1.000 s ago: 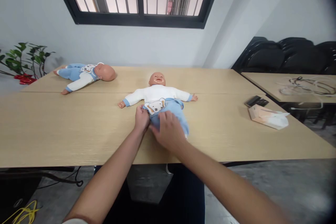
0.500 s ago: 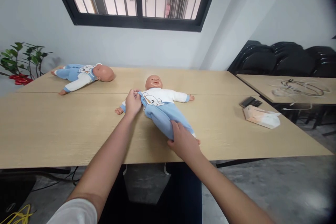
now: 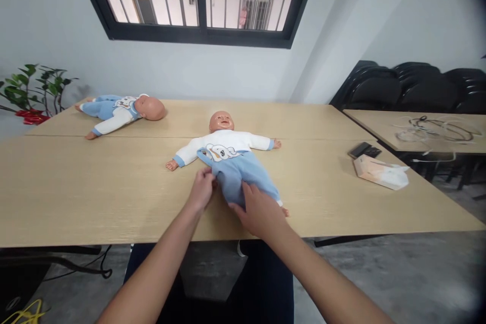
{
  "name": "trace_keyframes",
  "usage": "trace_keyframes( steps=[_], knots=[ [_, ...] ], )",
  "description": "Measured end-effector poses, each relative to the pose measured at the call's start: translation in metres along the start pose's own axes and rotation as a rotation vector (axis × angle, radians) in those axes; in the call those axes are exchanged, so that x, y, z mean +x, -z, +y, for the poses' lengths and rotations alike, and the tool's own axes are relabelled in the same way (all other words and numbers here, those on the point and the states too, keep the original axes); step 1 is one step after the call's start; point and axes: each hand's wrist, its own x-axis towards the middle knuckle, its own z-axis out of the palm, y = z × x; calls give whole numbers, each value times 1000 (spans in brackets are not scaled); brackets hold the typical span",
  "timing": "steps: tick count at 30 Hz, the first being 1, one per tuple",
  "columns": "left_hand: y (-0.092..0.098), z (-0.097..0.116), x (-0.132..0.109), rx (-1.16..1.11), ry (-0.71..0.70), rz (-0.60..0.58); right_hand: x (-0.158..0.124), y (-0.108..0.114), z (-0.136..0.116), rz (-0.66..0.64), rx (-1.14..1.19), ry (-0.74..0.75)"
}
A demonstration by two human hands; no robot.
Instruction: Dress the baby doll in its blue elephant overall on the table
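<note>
A baby doll (image 3: 221, 121) lies face up on the table in front of me, arms spread, in a white top. Blue overalls (image 3: 252, 169) with a white animal print on the bib cover its legs. My left hand (image 3: 202, 187) pinches the side of the overalls near the doll's hip. My right hand (image 3: 260, 210) grips the lower leg part, thumb on one side and fingers on the other. One doll foot shows at the right cuff; the other is hidden. The bib's upper left corner is loose and folded.
A second doll (image 3: 119, 110) in like clothes lies on its back at the far left. On the right are a tissue pack (image 3: 379, 172) and a dark box (image 3: 364, 150). Cables (image 3: 436, 129) lie on a side table before stacked black chairs (image 3: 374, 88). A plant (image 3: 36, 91) stands left.
My left hand has let go of the bib's upper corner by the shoulder and moved down to the hip. My right hand has shifted slightly left on the leg.
</note>
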Motion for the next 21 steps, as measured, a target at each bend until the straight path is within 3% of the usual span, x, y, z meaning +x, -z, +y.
trace_keyframes(
  steps=[3,7,11,14,17,21],
  knots=[
    [-5,-5,-19,52,-36,-54,18,16,-1,57,69,-47],
    [-12,1,-18,45,-39,33,29,11,-17,66,71,-73],
    [-20,-1,-16,-184,2,154,24,-13,-31,53,12,-85],
    [-24,-7,-14,-408,7,192,30,-11,-24,92,148,-137],
    [-25,-12,-11,-544,36,125,44,14,-6,103,371,-114],
    [-24,-12,-9,-624,101,-100,61,52,20,-17,707,-9]
  ],
)
